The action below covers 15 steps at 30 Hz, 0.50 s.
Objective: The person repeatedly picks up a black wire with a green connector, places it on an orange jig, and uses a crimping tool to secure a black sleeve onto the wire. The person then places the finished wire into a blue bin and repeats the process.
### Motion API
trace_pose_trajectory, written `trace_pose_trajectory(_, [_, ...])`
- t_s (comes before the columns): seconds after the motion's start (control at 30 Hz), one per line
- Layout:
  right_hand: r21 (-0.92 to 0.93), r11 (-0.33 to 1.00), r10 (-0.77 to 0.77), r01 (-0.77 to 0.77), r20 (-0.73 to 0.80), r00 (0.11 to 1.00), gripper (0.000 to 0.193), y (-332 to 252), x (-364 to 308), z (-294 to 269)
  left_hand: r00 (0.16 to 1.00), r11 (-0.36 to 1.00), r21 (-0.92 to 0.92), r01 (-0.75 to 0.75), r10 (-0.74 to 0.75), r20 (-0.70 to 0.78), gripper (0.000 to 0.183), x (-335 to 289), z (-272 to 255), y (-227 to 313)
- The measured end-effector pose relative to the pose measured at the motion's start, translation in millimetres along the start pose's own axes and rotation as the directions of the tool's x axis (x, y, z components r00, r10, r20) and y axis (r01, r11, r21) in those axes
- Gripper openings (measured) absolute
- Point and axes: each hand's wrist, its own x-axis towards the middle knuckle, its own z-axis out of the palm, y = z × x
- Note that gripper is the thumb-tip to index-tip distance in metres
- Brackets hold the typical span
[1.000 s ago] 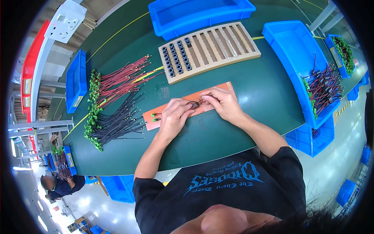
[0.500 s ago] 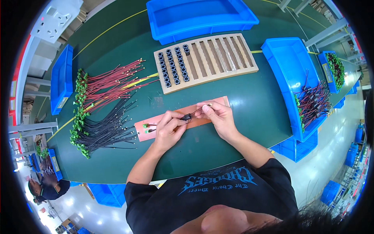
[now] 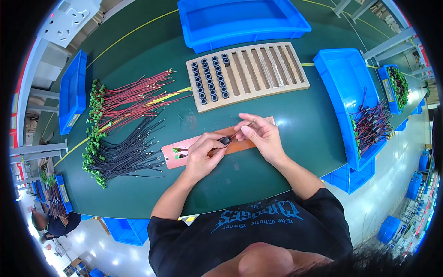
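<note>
My left hand (image 3: 201, 154) pinches a small black ring core (image 3: 225, 140) over a flat orange strip (image 3: 190, 146) on the green table (image 3: 258, 171). My right hand (image 3: 260, 133) holds the thin wire ends (image 3: 245, 125) just right of the core, fingers closed on them. Two green connectors (image 3: 176, 153) lie on the strip's left end, left of my left hand.
A slotted wooden rack (image 3: 258, 71) holds rows of black ring cores (image 3: 210, 81). Red wires (image 3: 134, 94) and black wires (image 3: 124, 154) with green connectors lie at the left. Blue bins stand at the back (image 3: 240, 18), left (image 3: 73, 90) and right (image 3: 355, 92), the right one holding finished wires (image 3: 371, 127).
Both hands have lifted slightly off the strip and the core now sits between them on the wires. The head view has shifted a little.
</note>
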Motion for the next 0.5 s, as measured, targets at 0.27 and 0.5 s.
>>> trace_pose_trajectory(0.27, [-0.619,0.75,-0.248,0.235,0.067,0.966,0.014,-8,-4,-9,0.999,0.999,-0.036,0.008,-0.007,0.031,0.017,1,-1,-1])
trace_pose_trajectory(0.5, [-0.85,0.325,-0.434,0.415,0.256,0.864,0.008,-14,-10,-12,0.999,0.997,0.08,0.012,-0.016,0.051,0.022,8,0,2])
